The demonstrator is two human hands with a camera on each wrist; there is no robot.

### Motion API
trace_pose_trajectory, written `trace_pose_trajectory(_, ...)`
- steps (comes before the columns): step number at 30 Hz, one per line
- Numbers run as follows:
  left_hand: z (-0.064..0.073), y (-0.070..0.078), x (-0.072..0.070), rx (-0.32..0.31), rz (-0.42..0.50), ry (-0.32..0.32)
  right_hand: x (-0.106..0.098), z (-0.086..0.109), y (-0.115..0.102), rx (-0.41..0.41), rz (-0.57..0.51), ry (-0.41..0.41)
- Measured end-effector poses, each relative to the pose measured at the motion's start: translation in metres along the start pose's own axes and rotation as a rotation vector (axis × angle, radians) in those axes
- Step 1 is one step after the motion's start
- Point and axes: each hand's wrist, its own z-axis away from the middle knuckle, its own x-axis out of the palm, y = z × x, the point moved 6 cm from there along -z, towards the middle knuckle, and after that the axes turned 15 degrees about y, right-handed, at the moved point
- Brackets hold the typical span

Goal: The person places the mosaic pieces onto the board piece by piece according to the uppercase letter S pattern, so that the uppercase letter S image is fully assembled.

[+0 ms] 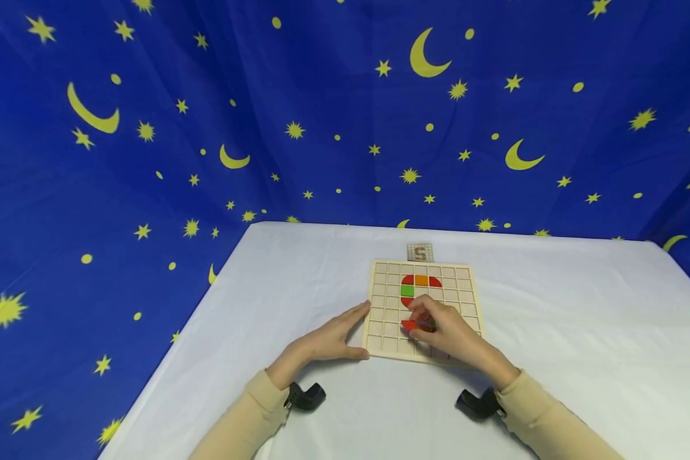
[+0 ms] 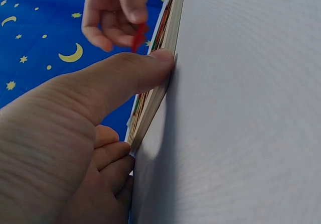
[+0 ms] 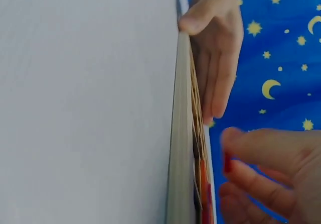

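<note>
A square wooden grid board lies on the table, with red, orange and green pieces set in its upper middle cells. Among them are an orange square and a green square; red pieces with a rounded corner sit beside these. My left hand rests at the board's left side, its thumb touching the near edge and its fingers fairly straight. Over the board, my right hand pinches a small red piece between thumb and fingers. Part of the board under that hand is hidden.
Just behind the board lies a small pattern card with an S-like figure on a grid. A white cloth covers the table. Blue star-and-moon fabric hangs behind and at the left. Black wrist devices sit by both sleeves.
</note>
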Motion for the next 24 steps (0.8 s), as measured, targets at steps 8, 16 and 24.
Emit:
trace_pose_trajectory(8,-0.0011,-0.0002,0.002,0.009,0.001,-0.007,0.0088,0.0054,0.0083,-0.003,0.071,-0.013)
trace_pose_trajectory(16,-0.0017,-0.0014,-0.0004,-0.009,0.005,-0.002,0.0087,0.0023,0.0079,0.001,0.051,0.007)
trace_pose_trajectory(24,-0.0009,-0.0017,0.0007,-0.022,0.0,-0.011,0.0111,0.0033,0.0098,0.019,0.042,-0.012)
